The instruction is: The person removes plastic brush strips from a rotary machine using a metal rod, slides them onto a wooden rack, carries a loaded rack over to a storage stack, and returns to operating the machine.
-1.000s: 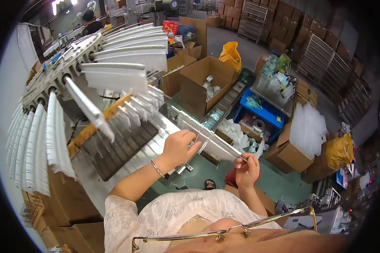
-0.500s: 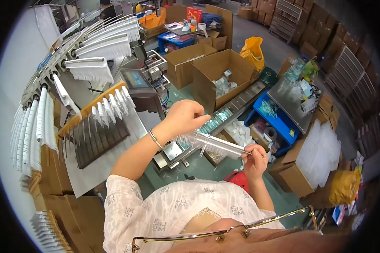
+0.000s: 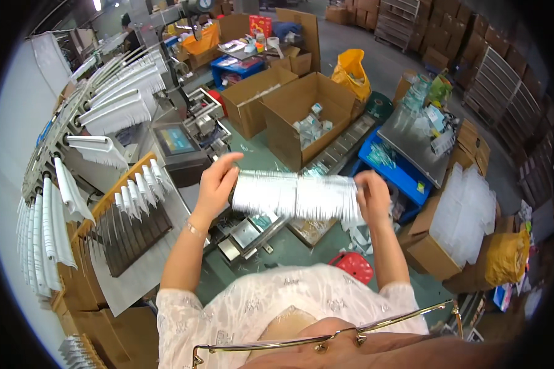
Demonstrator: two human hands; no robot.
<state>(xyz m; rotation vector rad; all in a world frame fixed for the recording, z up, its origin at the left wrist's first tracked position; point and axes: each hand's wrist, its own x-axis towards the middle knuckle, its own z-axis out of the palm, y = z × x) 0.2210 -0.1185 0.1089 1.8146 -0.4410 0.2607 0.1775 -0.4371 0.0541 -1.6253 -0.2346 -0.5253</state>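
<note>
In front of me, a row of thin white film pieces [image 3: 295, 194], threaded close together along what looks like a rod, spans the space between my hands. My left hand [image 3: 216, 187] closes at its left end, with the index finger partly extended. At the right end, my right hand [image 3: 373, 194] pinches the row, its fingers slightly blurred. Beyond my left hand, a rack with a wooden bar [image 3: 108, 200] carries several white-tipped rods above a dark slotted block [image 3: 140, 240]. Farther left, white film bundles [image 3: 108, 111] hang from a long metal rail [image 3: 40, 172].
A machine with a screen [image 3: 175, 140] stands ahead to the left. Under and beyond the row runs a metal conveyor [image 3: 335, 150]. Open cardboard boxes [image 3: 277, 126], a blue bin [image 3: 406, 187] and a box of clear plastic sleeves [image 3: 465, 215] lie around. A red stool [image 3: 353, 265] stands near me.
My left hand has moved left, away from the conveyor, to the row's left end. The row has swung from slanted and edge-on to nearly level, its broad side showing.
</note>
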